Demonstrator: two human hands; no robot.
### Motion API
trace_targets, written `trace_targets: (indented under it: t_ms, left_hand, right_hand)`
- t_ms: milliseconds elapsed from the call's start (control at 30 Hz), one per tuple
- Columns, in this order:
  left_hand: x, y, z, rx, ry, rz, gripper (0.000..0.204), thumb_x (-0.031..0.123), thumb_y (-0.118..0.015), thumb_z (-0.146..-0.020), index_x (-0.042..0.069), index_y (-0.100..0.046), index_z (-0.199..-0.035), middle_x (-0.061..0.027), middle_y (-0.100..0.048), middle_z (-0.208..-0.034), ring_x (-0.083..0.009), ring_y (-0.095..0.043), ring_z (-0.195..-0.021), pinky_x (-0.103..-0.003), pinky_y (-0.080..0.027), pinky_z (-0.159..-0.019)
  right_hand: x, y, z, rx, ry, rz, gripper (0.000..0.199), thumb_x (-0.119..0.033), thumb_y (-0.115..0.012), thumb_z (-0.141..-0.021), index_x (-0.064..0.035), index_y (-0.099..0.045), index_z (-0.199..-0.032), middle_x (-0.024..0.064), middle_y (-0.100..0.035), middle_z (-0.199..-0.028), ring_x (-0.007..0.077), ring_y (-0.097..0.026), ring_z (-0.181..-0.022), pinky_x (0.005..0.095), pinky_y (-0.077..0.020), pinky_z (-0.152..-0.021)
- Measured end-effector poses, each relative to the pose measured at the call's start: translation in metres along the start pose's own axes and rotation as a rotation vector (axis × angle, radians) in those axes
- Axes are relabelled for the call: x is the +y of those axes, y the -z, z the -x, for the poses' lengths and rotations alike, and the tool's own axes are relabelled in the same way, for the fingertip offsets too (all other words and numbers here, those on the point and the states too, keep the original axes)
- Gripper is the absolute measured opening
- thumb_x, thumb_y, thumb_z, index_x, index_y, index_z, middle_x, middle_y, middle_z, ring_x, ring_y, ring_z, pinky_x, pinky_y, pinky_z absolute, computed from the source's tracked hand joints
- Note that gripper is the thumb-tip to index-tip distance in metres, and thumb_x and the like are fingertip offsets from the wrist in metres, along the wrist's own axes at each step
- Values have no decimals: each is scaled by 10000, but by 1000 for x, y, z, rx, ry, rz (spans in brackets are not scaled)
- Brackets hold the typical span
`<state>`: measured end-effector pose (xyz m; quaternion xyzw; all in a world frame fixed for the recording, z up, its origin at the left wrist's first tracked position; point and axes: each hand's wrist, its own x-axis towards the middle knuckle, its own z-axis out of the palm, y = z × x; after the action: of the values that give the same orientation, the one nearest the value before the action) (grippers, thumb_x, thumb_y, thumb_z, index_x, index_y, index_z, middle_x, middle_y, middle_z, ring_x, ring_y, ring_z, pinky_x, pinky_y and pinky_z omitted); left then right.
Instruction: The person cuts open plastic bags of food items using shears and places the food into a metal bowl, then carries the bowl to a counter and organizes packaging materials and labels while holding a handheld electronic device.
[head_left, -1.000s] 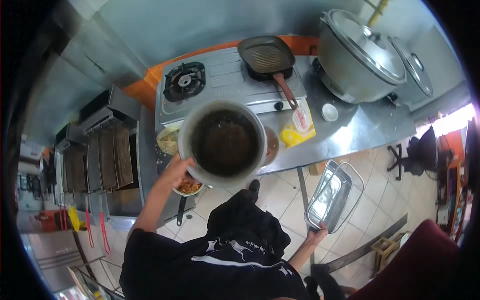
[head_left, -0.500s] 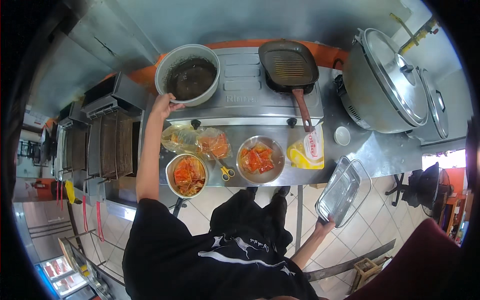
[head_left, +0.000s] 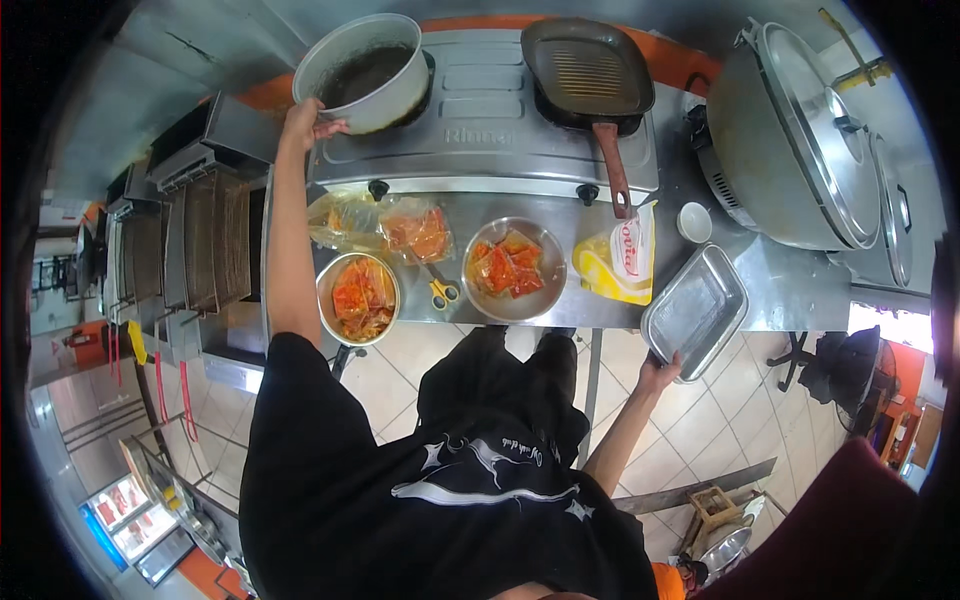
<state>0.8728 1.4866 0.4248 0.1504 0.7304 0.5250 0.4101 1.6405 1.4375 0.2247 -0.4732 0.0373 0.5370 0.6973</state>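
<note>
At the back left of the counter, my left hand [head_left: 313,124] is closed on the near left side of a large grey pot [head_left: 400,97]. The pot leans a little over the stove burner, and its inside looks dark and coated. Low on the right, my right hand [head_left: 659,373] grips the near end of a rectangular metal tray [head_left: 697,312], which overlaps the counter's front edge. Nothing shows inside the tray. Between my arms stand a small pot [head_left: 359,297] and a steel bowl [head_left: 514,270], both holding red-orange food in clear plastic bags.
A grill pan [head_left: 588,68] sits on the stove's right burner, its handle pointing toward me. Bagged food [head_left: 415,228], scissors [head_left: 443,292], a yellow-white pouch [head_left: 618,258] and a small white bowl [head_left: 694,222] lie on the counter. A big lidded cooker [head_left: 790,140] stands right; fryer baskets [head_left: 205,240] are left.
The view has shifted, so the counter sits higher in it. The grey pot has moved slightly left and back and tilted. The tray in my right hand has turned flatter, over the counter's edge.
</note>
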Motion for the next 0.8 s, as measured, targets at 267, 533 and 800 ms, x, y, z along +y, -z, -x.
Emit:
trace_targets:
  t_ms: [267, 533, 800]
  left_hand:
    - [3, -12, 25, 57, -22, -68, 548, 311, -453, -926, -191, -375, -1131, -320, -632, -856, -319, -687, -687, -330, -600, -573]
    - [-60, -57, 195, 326, -396, -217, 309, 345, -545, -929, 52, -610, -1003, 3, -557, -675, -42, -404, -465, -208, -272, -393]
    - [-194, -129, 317, -225, -95, -183, 224, 205, -510, -945, 15, -622, -912, -26, -604, -712, -76, -539, -593, -230, -406, -522]
  right_hand:
    - [-2, -23, 8, -14, -193, 151, 731, -498, -653, -820, -150, -336, -1379, 125, -309, -1395, 271, -371, -1216, 499, -371, -981]
    - [31, -43, 113, 182, 510, 913, 213, -262, -505, -954, -57, -498, -1011, -16, -404, -741, 62, -380, -607, 214, -358, -530]
    - [171, -193, 186, -1345, 502, 1817, 292, -104, -555, -851, -69, -587, -1139, 183, -644, -991, 361, -640, -840, 429, -502, -703]
